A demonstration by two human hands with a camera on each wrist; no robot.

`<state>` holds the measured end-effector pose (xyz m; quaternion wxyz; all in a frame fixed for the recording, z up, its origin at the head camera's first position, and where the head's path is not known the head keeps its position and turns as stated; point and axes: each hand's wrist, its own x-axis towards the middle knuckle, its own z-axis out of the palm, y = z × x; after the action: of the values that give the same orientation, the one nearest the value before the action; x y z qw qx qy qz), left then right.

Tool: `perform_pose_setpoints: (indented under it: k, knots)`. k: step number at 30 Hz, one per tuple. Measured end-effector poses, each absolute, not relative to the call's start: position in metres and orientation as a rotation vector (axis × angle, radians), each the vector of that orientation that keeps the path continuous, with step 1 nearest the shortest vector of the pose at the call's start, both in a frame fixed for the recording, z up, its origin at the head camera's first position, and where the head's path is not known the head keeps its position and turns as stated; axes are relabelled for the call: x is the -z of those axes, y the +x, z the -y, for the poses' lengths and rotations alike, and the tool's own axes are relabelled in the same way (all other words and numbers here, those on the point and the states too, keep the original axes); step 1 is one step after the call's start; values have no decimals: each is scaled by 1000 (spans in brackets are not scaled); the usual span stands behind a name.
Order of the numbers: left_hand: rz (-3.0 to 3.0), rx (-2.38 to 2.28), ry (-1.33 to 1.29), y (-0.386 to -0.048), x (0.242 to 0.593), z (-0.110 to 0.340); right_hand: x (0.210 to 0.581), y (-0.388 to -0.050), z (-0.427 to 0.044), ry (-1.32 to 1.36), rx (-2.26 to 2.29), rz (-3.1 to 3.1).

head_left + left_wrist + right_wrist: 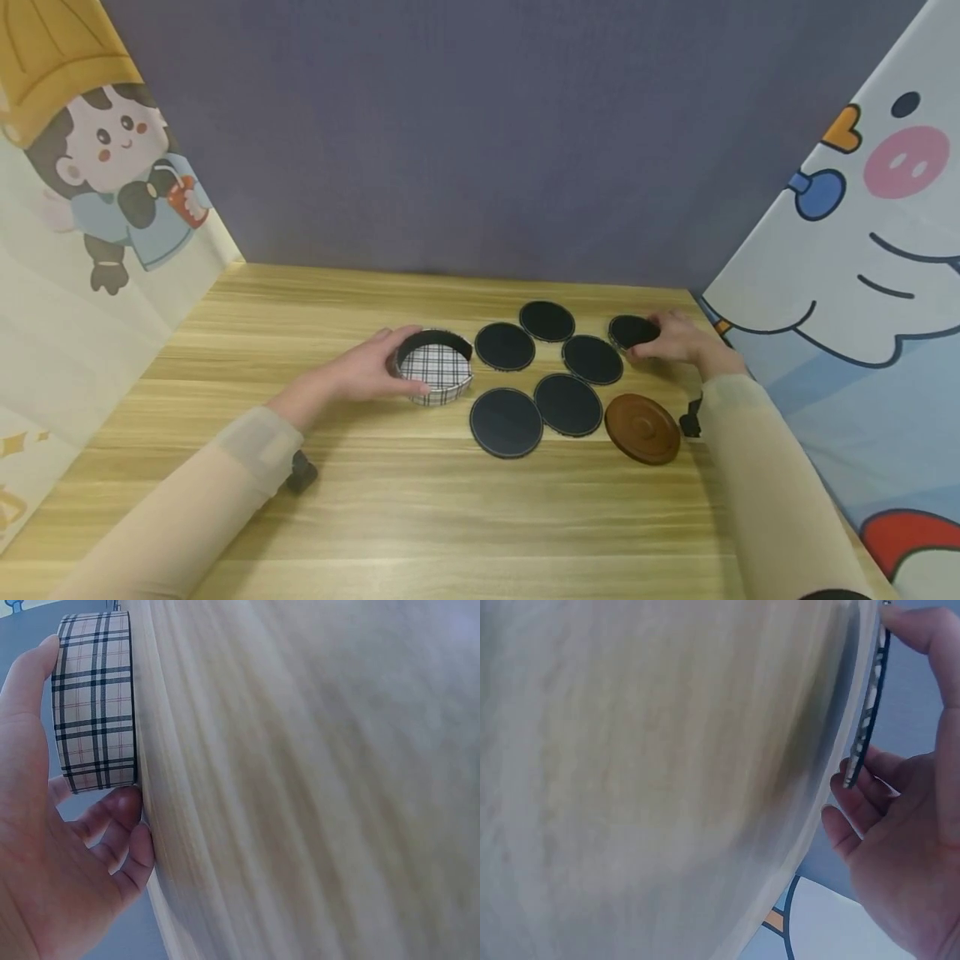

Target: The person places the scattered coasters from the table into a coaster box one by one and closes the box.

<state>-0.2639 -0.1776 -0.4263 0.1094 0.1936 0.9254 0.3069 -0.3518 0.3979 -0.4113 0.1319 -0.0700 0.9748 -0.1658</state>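
Observation:
A round plaid holder (437,367) with a dark inner wall stands on the table, gripped around its side by the left hand (367,367); in the left wrist view the thumb and fingers span the holder (96,705). At the far right the right hand (678,340) pinches a black round coaster (632,332) by its edge. The right wrist view shows that coaster (870,705) edge-on, tilted, between thumb and fingers. Between the hands several black coasters lie flat, among them one at the back (547,322) and one at the front (506,422).
A round brown wooden piece (642,428) lies right of the front coasters, near the right sleeve. The wood-grain table (465,525) meets a dark grey wall panel (450,142) at the back. Cartoon-printed panels stand at left (45,333) and right (847,275).

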Motion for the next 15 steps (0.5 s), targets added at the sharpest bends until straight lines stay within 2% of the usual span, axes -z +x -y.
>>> perform_pose_setpoints:
  k: [8,15]
  knots:
    - [-2726,-898,573,-264,426,178,409,-351,-393,-288,472,-2912]
    - [-2723,-909,569,-264,426,177,397,-338,-371,-397,456,-2952]
